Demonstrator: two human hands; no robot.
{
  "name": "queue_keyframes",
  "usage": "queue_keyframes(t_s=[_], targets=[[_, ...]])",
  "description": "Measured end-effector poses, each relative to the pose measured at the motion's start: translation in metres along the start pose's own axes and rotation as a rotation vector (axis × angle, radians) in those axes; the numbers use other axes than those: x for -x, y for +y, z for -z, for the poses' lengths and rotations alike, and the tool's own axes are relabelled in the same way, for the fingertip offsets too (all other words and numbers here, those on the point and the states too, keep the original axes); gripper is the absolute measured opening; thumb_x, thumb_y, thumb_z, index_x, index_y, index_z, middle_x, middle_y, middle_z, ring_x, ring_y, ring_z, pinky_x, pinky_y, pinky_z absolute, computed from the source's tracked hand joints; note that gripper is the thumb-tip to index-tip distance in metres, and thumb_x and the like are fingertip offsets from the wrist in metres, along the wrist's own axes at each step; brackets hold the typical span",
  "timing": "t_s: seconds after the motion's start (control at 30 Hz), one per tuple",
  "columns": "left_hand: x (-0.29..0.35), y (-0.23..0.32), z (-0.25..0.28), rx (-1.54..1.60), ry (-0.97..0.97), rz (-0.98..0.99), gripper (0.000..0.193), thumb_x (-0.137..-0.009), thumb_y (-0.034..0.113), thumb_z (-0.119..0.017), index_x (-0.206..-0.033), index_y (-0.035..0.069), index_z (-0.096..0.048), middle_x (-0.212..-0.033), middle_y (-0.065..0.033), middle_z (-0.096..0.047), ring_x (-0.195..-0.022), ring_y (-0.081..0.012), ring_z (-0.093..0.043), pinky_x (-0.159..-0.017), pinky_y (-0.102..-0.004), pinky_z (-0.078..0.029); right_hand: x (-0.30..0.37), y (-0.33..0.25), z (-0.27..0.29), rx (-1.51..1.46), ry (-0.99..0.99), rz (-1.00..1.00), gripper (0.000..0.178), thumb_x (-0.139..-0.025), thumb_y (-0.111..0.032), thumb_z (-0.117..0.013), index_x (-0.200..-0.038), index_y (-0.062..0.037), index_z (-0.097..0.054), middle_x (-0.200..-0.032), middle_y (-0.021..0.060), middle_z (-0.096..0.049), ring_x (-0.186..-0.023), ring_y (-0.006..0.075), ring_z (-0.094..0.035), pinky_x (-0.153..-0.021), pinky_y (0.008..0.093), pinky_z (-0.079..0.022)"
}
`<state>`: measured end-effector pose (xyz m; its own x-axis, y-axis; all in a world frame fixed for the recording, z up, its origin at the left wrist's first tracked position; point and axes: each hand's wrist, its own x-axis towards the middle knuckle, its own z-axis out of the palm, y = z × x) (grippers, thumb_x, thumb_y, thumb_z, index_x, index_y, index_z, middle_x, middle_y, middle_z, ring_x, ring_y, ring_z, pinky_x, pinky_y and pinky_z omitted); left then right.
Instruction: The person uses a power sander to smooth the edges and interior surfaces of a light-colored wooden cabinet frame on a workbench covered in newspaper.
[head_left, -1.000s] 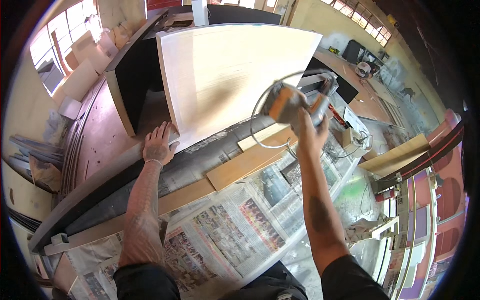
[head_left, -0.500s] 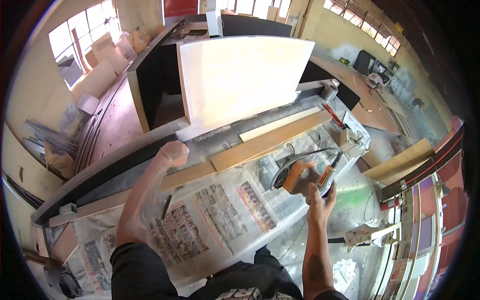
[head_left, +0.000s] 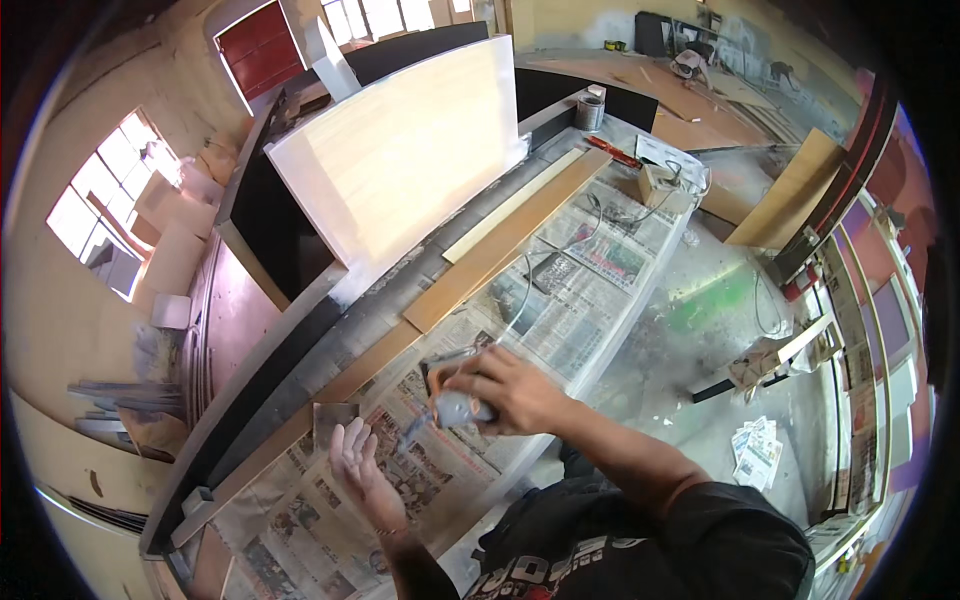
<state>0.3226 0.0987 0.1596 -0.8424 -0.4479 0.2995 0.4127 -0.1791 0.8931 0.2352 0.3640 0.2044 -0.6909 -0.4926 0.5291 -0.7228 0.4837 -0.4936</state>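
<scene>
My right hand [head_left: 515, 388] grips a grey and orange power sander [head_left: 462, 408] over the newspaper [head_left: 535, 325] spread on the bench. The sander's underside is turned toward my left, and a cable trails from it across the paper. Beside it my left hand [head_left: 362, 470] is raised, palm toward the sander, fingers stretched and looking dusty. Just past those fingertips a small brown rectangular sheet [head_left: 334, 420] stands out against the newspaper; whether the fingers touch it I cannot tell.
Long wooden boards [head_left: 505, 245] lie along the bench behind the newspaper. A large pale panel [head_left: 400, 165] stands upright beyond them. At the far right end are a tin can [head_left: 590, 112], a red tool [head_left: 612, 152] and a boxy power outlet [head_left: 665, 188]. Papers [head_left: 757, 453] lie on the floor.
The sander has come left and nearer, in front of me, tilted over. My left hand has opened from a fist and dropped back from the boards. The view has turned to the right.
</scene>
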Motion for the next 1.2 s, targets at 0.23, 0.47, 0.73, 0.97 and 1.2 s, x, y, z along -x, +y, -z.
queue_keyframes(t_s=[0.23, 0.47, 0.73, 0.97, 1.2], targets=[[0.002, 0.081, -0.025, -1.046, -0.627, 0.204, 0.050, -0.083, 0.031, -0.082, -0.115, -0.004, -0.067, -0.104, -0.0195, -0.073, -0.096, -0.0268, -0.072, -0.087, -0.0389, -0.056, -0.017, -0.040, -0.027, 0.149, -0.427, 0.413, 0.051, -0.080, -0.023, -0.070, -0.129, -0.0152, -0.062, -0.129, 0.0027, -0.057, -0.119, 0.0240, -0.055, -0.096, 0.0385, -0.050], [0.001, 0.056, -0.026, -0.875, -0.770, 0.256, 0.041, -0.082, 0.036, -0.084, -0.091, -0.001, -0.068, -0.080, -0.0176, -0.072, -0.072, -0.0263, -0.072, -0.068, -0.0386, -0.055, -0.022, -0.047, -0.003, 0.104, -0.495, 0.518, 0.041, -0.085, -0.018, -0.062, -0.125, -0.0128, -0.063, -0.129, 0.0051, -0.058, -0.121, 0.0232, -0.058, -0.095, 0.0385, -0.051], [0.029, 0.016, -0.056, -0.682, -0.436, 0.101, 0.041, -0.083, 0.033, -0.084, -0.100, -0.003, -0.071, -0.080, -0.0186, -0.072, -0.070, -0.0218, -0.072, -0.065, -0.0370, -0.055, 0.013, -0.022, 0.006, -0.223, 0.062, 0.006, 0.085, -0.056, -0.004, -0.096, -0.129, -0.0047, -0.053, -0.128, 0.0206, -0.058, -0.118, 0.0373, -0.061, -0.093, 0.0422, -0.055], [0.042, 0.000, -0.090, -0.624, -0.446, 0.033, 0.051, -0.083, 0.038, -0.084, -0.102, -0.006, -0.066, -0.085, -0.0258, -0.070, -0.081, -0.0322, -0.075, -0.070, -0.0407, -0.056, 0.051, 0.032, -0.001, -0.467, 0.146, -0.121, 0.081, -0.061, 0.000, -0.095, -0.126, -0.0026, -0.047, -0.131, 0.0154, -0.054, -0.115, 0.0253, -0.060, -0.097, 0.0366, -0.050], [0.060, -0.020, -0.143, -0.728, -0.315, 0.117, 0.055, -0.079, 0.038, -0.086, -0.114, -0.001, -0.069, -0.088, -0.0206, -0.074, -0.081, -0.0303, -0.075, -0.074, -0.0392, -0.057, 0.067, 0.073, 0.018, -0.685, 0.185, -0.184, 0.083, -0.061, -0.004, -0.098, -0.125, -0.0034, -0.046, -0.128, 0.0133, -0.054, -0.116, 0.0245, -0.057, -0.101, 0.0377, -0.046]])
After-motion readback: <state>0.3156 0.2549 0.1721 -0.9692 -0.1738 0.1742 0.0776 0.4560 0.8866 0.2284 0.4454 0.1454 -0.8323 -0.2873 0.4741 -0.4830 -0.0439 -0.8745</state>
